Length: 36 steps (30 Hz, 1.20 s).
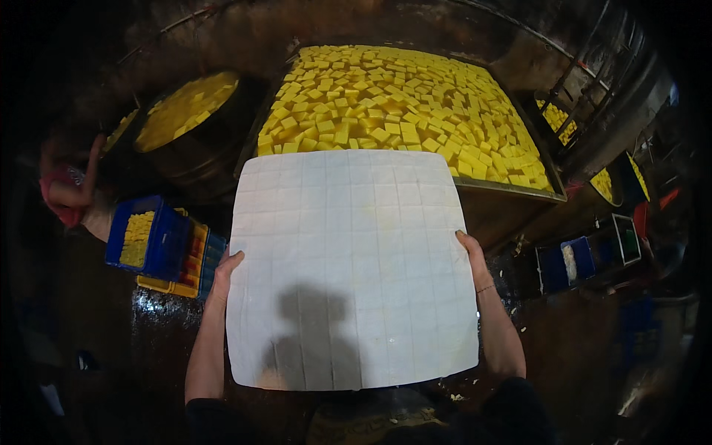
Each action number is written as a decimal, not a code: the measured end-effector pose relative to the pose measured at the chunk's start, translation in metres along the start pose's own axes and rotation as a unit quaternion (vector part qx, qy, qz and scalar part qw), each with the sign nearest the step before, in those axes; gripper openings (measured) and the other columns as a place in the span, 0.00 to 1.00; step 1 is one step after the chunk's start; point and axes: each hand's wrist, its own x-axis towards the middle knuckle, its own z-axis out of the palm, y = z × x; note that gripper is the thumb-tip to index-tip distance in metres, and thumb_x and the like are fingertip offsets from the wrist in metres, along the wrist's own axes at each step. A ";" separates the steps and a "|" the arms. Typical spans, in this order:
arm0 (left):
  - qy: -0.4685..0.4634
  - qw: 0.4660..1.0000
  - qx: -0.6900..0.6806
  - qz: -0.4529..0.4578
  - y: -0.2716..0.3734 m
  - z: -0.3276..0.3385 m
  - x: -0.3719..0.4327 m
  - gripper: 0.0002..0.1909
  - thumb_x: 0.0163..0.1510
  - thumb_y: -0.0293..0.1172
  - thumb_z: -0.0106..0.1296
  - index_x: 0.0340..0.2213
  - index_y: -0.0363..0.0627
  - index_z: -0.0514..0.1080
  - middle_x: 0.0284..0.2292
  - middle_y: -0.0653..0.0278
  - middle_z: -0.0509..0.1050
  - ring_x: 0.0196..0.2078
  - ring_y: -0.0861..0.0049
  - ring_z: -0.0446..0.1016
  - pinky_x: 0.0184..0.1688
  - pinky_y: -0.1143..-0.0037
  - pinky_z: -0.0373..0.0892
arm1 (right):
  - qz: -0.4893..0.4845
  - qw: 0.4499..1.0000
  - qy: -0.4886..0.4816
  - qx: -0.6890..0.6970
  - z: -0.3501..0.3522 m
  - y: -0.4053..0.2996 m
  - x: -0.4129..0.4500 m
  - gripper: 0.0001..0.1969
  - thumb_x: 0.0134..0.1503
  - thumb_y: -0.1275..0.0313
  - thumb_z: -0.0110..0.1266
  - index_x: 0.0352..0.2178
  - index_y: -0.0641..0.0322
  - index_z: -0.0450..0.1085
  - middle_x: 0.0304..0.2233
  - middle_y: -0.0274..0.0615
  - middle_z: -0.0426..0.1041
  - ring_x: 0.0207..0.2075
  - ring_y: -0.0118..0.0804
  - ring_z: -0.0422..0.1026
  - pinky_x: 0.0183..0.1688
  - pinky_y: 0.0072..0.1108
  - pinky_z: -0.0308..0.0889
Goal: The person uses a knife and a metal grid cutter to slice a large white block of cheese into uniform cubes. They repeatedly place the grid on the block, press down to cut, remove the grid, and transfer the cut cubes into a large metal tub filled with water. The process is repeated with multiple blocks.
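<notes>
A large white slab [350, 239], scored or creased in a grid of squares, fills the middle of the view, with a shadow over its lower part. It looks like a sheet of tofu or a board; which cannot be told. My left hand [223, 272] grips its left edge, thumb on top. My right hand [471, 253] holds the right edge the same way, a thin band on the wrist. The fingers of both hands are hidden beneath. Just beyond the slab's far edge lies a big rectangular vat [506, 192] full of yellow blocks [409, 132] in yellowish liquid.
Left of the vat stands a round drum [189, 161] of yellow blocks. Stacked crates, a blue one [172, 239] on top, stand at the left near a person in red [67, 194]. More containers [603, 245] and slanting pipes [584, 83] are at the right. The floor [167, 322] looks wet.
</notes>
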 end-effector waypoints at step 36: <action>0.274 0.678 0.651 0.203 -0.088 0.132 -0.062 0.33 0.59 0.55 0.41 0.59 0.48 0.61 0.63 0.55 0.54 0.66 0.54 0.47 0.65 0.51 0.42 | 0.331 0.726 -0.187 -0.574 -0.144 0.033 -0.127 0.22 0.60 0.61 0.52 0.54 0.56 0.64 0.19 0.30 0.65 0.13 0.23 0.60 0.14 0.18 0.56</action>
